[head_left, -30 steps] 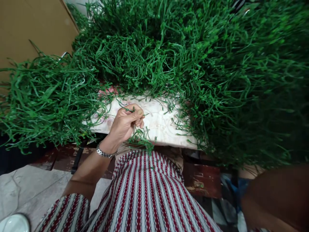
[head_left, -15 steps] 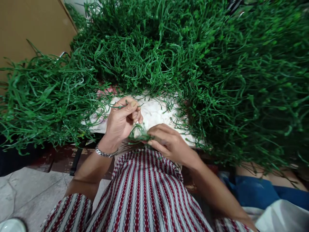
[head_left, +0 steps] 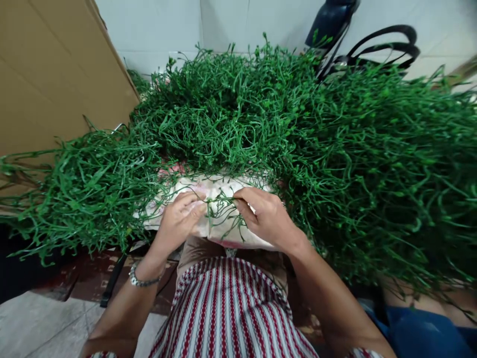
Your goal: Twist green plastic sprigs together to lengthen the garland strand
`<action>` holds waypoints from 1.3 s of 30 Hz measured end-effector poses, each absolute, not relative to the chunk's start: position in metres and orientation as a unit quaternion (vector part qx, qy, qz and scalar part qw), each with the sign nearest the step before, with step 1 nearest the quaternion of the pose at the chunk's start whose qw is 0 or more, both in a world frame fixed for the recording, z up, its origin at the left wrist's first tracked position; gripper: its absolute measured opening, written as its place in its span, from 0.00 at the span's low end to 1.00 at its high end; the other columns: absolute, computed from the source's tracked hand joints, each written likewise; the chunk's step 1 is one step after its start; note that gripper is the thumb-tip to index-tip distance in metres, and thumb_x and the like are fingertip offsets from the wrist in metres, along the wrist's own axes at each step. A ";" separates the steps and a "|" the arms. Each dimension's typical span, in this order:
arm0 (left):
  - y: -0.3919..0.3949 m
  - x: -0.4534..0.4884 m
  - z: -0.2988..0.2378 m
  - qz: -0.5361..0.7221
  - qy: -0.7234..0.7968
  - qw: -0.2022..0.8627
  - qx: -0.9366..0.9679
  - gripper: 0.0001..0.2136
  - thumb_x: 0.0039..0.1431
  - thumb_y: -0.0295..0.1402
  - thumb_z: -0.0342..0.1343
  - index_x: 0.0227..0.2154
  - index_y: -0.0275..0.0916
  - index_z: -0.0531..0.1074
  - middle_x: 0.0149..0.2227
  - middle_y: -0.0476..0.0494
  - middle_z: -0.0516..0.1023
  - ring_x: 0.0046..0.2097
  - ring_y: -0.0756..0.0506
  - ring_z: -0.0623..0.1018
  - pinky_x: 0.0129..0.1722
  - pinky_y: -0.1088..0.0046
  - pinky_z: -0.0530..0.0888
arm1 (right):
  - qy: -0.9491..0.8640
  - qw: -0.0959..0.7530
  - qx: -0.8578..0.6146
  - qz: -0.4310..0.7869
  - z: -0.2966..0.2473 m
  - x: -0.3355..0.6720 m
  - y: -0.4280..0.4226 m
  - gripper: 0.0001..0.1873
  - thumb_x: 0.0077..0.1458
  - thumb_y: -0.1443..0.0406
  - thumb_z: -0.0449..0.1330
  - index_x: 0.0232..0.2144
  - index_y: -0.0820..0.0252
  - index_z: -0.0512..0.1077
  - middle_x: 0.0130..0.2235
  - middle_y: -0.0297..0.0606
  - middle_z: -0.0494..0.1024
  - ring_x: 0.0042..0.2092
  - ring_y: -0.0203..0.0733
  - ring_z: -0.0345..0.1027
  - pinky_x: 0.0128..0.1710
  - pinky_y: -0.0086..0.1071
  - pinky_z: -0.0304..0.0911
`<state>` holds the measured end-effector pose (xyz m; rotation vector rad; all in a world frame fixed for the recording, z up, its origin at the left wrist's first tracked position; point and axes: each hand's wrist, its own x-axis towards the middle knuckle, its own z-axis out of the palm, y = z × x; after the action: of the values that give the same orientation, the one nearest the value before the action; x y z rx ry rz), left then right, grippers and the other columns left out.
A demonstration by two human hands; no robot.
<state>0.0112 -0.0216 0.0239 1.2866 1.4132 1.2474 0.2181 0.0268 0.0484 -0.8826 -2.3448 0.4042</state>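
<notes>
In front of my waist, a thin green sprig (head_left: 220, 200) that looks like plastic stretches between my two hands. My left hand (head_left: 179, 221), with a metal watch on its wrist, pinches one end between thumb and fingertips. The other end is gripped by the thumb and forefinger of my right hand (head_left: 265, 219). Thin loose stems dangle below the sprig. Under the hands lies a pale cloth (head_left: 257, 240) scattered with a few strands. A big heap of green sprigs (head_left: 227, 119) rises just behind it, and a smaller heap (head_left: 93, 199) sits left.
A cardboard panel (head_left: 55, 74) stands at the far left. Against the pale wall (head_left: 160, 25) are a dark bottle (head_left: 328, 22) and black strap loops (head_left: 387, 47). More sprigs (head_left: 372, 174) fill the right side. Blue fabric (head_left: 421, 328) shows at lower right.
My view has tilted up, showing more wall, the bottle and straps. My right hand has risen from near my lap to level with my left, and the sprig now spans both hands.
</notes>
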 end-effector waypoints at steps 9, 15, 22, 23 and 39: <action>-0.034 0.033 0.033 0.482 0.544 0.135 0.674 0.07 0.54 0.24 0.51 0.34 0.38 0.72 0.36 0.44 0.74 0.40 0.47 0.72 0.41 0.71 0.67 | -0.913 0.209 -0.346 0.053 0.042 0.199 0.027 0.09 0.58 0.69 0.50 0.28 0.63 0.68 0.25 0.38 0.71 0.27 0.37 0.61 0.31 0.31 0.54; -0.015 0.034 0.020 0.386 0.536 0.176 0.730 0.08 0.55 0.25 0.48 0.31 0.39 0.72 0.30 0.45 0.75 0.36 0.46 0.72 0.40 0.69 0.67 | -0.873 0.324 -0.308 0.197 0.032 0.205 0.026 0.08 0.59 0.67 0.50 0.35 0.63 0.69 0.33 0.40 0.75 0.36 0.38 0.67 0.37 0.32 0.62; -0.019 0.031 0.019 0.482 0.562 0.218 0.636 0.05 0.53 0.26 0.52 0.28 0.38 0.73 0.28 0.48 0.74 0.32 0.49 0.72 0.34 0.75 0.66 | -0.828 0.405 -0.296 0.251 0.033 0.243 0.010 0.13 0.54 0.63 0.57 0.43 0.60 0.68 0.43 0.44 0.72 0.47 0.46 0.66 0.49 0.43 0.62; -0.019 0.032 0.019 0.490 0.559 0.225 0.630 0.05 0.53 0.26 0.53 0.28 0.38 0.73 0.28 0.48 0.73 0.32 0.50 0.72 0.34 0.76 0.66 | -0.837 0.395 -0.299 0.232 0.031 0.244 0.007 0.15 0.53 0.62 0.58 0.44 0.59 0.68 0.44 0.45 0.72 0.48 0.47 0.65 0.49 0.45 0.61; -0.013 0.034 0.051 0.298 0.418 0.170 0.841 0.04 0.55 0.26 0.52 0.32 0.36 0.72 0.33 0.44 0.74 0.38 0.46 0.72 0.43 0.66 0.67 | -0.912 0.315 -0.249 0.078 0.032 0.233 0.012 0.06 0.56 0.68 0.54 0.31 0.63 0.70 0.33 0.40 0.74 0.39 0.40 0.65 0.41 0.36 0.62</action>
<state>0.0337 -0.0128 0.0513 2.3898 1.1888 0.8466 0.2334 0.0118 0.0315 -0.6560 -2.4039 0.2051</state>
